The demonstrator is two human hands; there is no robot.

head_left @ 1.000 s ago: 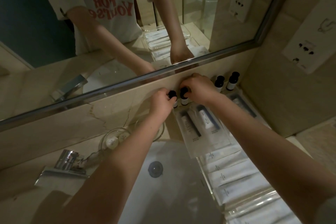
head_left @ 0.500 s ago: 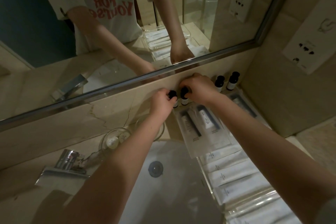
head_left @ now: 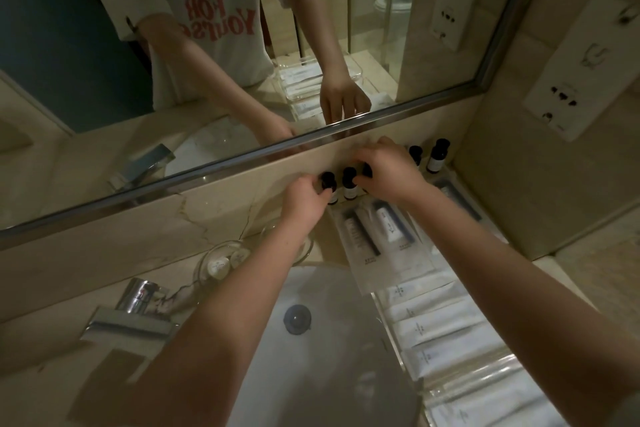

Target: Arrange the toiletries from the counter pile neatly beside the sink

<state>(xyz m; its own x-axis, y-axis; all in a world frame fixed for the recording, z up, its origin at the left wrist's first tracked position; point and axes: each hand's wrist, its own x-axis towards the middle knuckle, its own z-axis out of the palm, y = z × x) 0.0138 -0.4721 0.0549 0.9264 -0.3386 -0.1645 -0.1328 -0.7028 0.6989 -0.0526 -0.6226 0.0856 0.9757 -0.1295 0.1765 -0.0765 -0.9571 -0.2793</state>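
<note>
A row of small dark-capped bottles stands against the wall under the mirror, to the right of the sink. My left hand (head_left: 306,199) grips the leftmost bottle (head_left: 328,181). A second bottle (head_left: 349,180) stands free between my hands. My right hand (head_left: 389,172) closes its fingers on a third bottle (head_left: 367,169), mostly hidden by the hand. Two more bottles (head_left: 415,153) (head_left: 437,155) stand further right. In front of the row lie clear packets holding tubes (head_left: 362,234), and white sachets (head_left: 433,324) fill a clear tray (head_left: 398,360).
The white sink basin (head_left: 332,374) with its drain (head_left: 297,319) lies under my forearms. A chrome faucet (head_left: 133,310) and a glass dish of round soaps (head_left: 223,262) sit to the left. A socket plate (head_left: 581,80) is on the right wall.
My right hand has shifted slightly right, off the second bottle, which now stands free, and onto the one beside it. My left hand stays on the leftmost bottle.
</note>
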